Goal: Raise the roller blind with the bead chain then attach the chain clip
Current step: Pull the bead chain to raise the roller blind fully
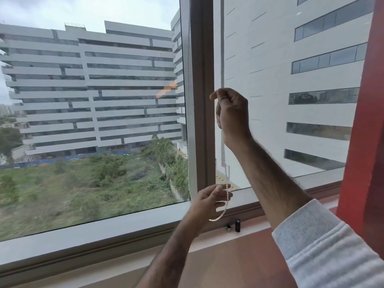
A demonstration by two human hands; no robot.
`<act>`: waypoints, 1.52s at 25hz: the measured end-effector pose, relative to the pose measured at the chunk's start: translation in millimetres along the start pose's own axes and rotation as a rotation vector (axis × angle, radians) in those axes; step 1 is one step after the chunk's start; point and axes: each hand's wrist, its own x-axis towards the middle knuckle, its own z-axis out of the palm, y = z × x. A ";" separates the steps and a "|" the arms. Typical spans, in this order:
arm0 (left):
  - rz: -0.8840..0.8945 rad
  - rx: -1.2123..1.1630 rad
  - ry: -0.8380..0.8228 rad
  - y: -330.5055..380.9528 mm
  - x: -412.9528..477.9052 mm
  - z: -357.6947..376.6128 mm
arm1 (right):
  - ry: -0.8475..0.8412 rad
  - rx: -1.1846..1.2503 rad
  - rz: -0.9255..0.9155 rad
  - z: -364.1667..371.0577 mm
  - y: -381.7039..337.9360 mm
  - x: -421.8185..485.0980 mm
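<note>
A white bead chain [223,159] hangs just right of the window's centre post [202,96]. My right hand [230,113] is raised and closed in a fist around the chain at mid height. My left hand [209,199] is lower, near the sill, pinching the chain where its bottom loop [220,215] curves round. Above my right hand the chain runs straight up out of the frame. The roller blind itself is out of view. A small black clip-like piece [237,225] stands on the sill below the loop, and a smaller dark piece [228,228] sits beside it.
A second bead chain [188,142] hangs left of the centre post. A red-brown sill [245,256] runs under the window. A red wall or pillar [361,142] stands at the right. Buildings and greenery lie outside the glass.
</note>
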 end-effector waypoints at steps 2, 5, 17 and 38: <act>0.054 -0.117 0.035 25.3 8.2 -2.5 | -0.009 -0.031 0.016 -7.6 15.1 -20.2; 0.149 -0.338 0.029 66.9 24.4 -6.4 | 0.005 -0.065 0.045 -21.2 34.8 -53.3; 0.338 -0.310 -0.089 151.9 64.5 18.9 | -0.067 -0.213 0.245 -59.4 112.3 -185.3; 0.528 -0.011 0.236 78.6 55.4 15.1 | 0.126 -0.103 0.224 -51.4 47.8 -63.8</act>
